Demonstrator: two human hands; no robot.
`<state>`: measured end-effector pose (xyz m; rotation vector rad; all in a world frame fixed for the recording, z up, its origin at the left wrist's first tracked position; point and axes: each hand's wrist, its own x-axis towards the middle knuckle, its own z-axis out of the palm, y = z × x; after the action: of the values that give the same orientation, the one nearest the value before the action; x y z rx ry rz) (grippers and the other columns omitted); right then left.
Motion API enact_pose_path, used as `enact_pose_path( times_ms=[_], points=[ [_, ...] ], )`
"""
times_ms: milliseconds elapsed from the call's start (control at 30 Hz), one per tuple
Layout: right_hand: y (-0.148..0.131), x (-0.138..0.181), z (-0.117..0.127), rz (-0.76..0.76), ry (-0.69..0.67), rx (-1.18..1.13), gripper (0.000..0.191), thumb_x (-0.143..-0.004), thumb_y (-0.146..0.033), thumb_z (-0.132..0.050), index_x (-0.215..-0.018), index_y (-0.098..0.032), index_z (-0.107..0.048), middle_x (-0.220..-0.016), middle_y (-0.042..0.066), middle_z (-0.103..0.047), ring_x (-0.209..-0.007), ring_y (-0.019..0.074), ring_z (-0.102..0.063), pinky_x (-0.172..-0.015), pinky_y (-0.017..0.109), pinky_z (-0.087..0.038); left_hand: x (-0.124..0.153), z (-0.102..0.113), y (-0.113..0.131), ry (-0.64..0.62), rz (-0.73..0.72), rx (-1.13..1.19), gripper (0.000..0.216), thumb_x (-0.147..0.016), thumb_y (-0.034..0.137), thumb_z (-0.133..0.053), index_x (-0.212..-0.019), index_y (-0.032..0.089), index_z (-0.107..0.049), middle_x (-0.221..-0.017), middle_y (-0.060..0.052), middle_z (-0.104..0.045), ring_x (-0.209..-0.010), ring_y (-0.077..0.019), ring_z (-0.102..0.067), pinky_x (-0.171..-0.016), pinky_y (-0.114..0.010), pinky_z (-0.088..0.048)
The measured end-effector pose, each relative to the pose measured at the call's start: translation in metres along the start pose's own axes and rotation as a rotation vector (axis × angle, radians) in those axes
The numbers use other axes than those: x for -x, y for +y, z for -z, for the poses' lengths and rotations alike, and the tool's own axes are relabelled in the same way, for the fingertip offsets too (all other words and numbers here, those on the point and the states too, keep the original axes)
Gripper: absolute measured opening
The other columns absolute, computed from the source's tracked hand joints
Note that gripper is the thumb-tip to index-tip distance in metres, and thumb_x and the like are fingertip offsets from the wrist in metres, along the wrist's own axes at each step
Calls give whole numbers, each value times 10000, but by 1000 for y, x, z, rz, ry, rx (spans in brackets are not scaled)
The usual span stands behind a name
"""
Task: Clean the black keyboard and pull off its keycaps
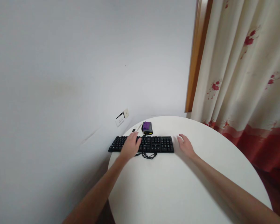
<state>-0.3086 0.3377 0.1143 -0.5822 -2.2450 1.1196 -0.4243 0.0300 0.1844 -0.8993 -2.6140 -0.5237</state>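
A black keyboard [156,144] lies across the far left part of the round white table [168,183], its left end reaching the table's edge. Over its left half is my left hand [131,145], fingers apart; whether it touches the keys I cannot tell. My right hand [186,147] is just off the keyboard's right end, with its fingers open and nothing in them. A coiled black cable [149,156] lies along the keyboard's near edge. Behind the keyboard sits a folded grey and purple cloth item [147,127] with a yellow edge.
A small black item [133,130] and a thin pale stick-like thing [138,127] lie behind my left hand. The wall, with a white socket [120,120], borders the table's left side. A cream and red curtain [238,77] hangs at the right.
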Motion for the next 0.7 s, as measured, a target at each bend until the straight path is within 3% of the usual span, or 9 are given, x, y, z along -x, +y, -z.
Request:
enact_pose_path(
  times_ms=[133, 233, 300, 367, 500, 600, 700],
  points=[
    [31, 5, 36, 112, -7, 285, 512, -946, -377, -396, -1298, -65, -597, -1427, 213, -531, -1380, 284, -448, -1187, 410, -274, 20, -28, 100, -173, -370, 261, 480, -1003, 384, -400, -1431, 186, -485, -1544, -106, -430, -1449, -221, -356, -1220, -401, -273],
    [49, 10, 49, 235, -25, 486, 518, -964, -375, -390, -1390, -115, -532, -1518, 181, -441, -1433, 296, -367, -1176, 458, -283, 46, -42, 142, -372, -658, 361, 518, -981, 394, -472, -1468, 219, -455, -1568, -83, -399, -1478, -218, -303, -1226, -386, -266],
    [54, 14, 52, 254, -61, 602, 512, -966, -378, -409, -1422, -166, -502, -1560, 167, -384, -1459, 332, -310, -1151, 535, -285, 61, -47, 151, -467, -761, 384, 541, -972, 446, -492, -1473, 246, -457, -1570, -73, -399, -1485, -237, -289, -1233, -415, -244],
    [55, 18, 52, 220, -118, 686, 475, -971, -383, -409, -1393, -197, -525, -1543, 171, -408, -1441, 362, -329, -1112, 586, -298, 70, -52, 150, -518, -772, 381, 545, -974, 466, -482, -1477, 260, -453, -1584, -70, -371, -1491, -255, -273, -1233, -450, -233],
    [48, 19, 53, 199, -184, 750, 395, -968, -371, -417, -1299, -229, -579, -1481, 158, -480, -1385, 339, -401, -1080, 547, -333, 74, -58, 147, -562, -739, 392, 540, -967, 461, -496, -1471, 270, -463, -1590, -68, -359, -1492, -265, -269, -1229, -476, -231],
    [49, 17, 54, 215, -176, 768, 403, -966, -373, -419, -1306, -225, -575, -1479, 166, -480, -1375, 337, -412, -1071, 534, -347, 68, -58, 146, -560, -737, 441, 497, -951, 416, -538, -1424, 261, -528, -1565, -67, -405, -1481, -251, -298, -1222, -440, -266],
    [56, 15, 54, 228, -163, 778, 423, -963, -386, -422, -1321, -218, -571, -1469, 173, -490, -1373, 342, -420, -1063, 529, -363, 47, -49, 130, -447, -650, 471, 407, -945, 355, -549, -1333, 253, -612, -1526, -51, -465, -1443, -225, -369, -1204, -388, -309]
  ],
)
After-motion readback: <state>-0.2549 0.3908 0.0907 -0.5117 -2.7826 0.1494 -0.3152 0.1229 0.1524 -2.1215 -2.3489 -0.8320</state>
